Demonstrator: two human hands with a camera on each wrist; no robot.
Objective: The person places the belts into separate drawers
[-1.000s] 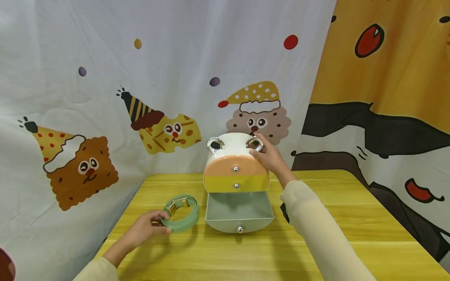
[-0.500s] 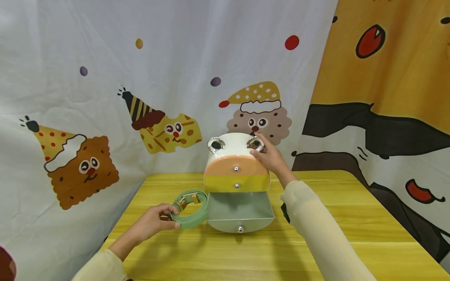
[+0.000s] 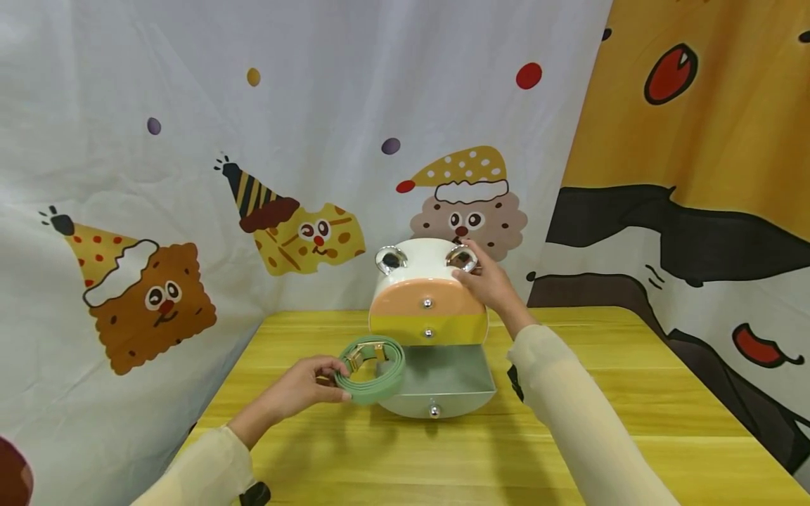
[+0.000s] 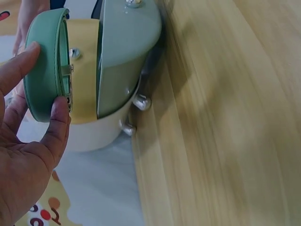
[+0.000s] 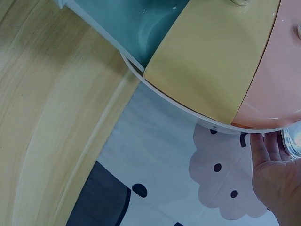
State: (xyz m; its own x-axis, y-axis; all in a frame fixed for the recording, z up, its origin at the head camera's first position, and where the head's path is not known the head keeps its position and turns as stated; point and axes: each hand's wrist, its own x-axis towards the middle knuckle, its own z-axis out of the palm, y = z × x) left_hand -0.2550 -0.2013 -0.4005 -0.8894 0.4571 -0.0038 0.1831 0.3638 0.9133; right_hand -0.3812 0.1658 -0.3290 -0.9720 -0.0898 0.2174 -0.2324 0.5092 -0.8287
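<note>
My left hand (image 3: 304,385) pinches a coiled green belt (image 3: 378,391) with gold-coloured metal fittings, thumb in front and fingers behind. In the head view the coil overlaps the left side of the pulled-out grey-green bottom drawer (image 3: 452,369). The left wrist view shows the belt (image 4: 42,68) held in front of the drawer fronts. My right hand (image 3: 493,284) holds the frog-shaped drawer box (image 3: 399,299) at its top right, around the silver eye (image 3: 461,258). Orange and yellow drawers above are pushed in. The right wrist view shows only part of the right hand (image 5: 280,183).
Under the box is a wood-grain table (image 3: 588,407), extending left, right and in front of it. A printed cloth (image 3: 316,77) with cartoon figures hangs directly behind the table.
The left hand has carried the coiled belt rightward and slightly up, from beside the box to over the drawer's left edge. The right hand has stayed on the box.
</note>
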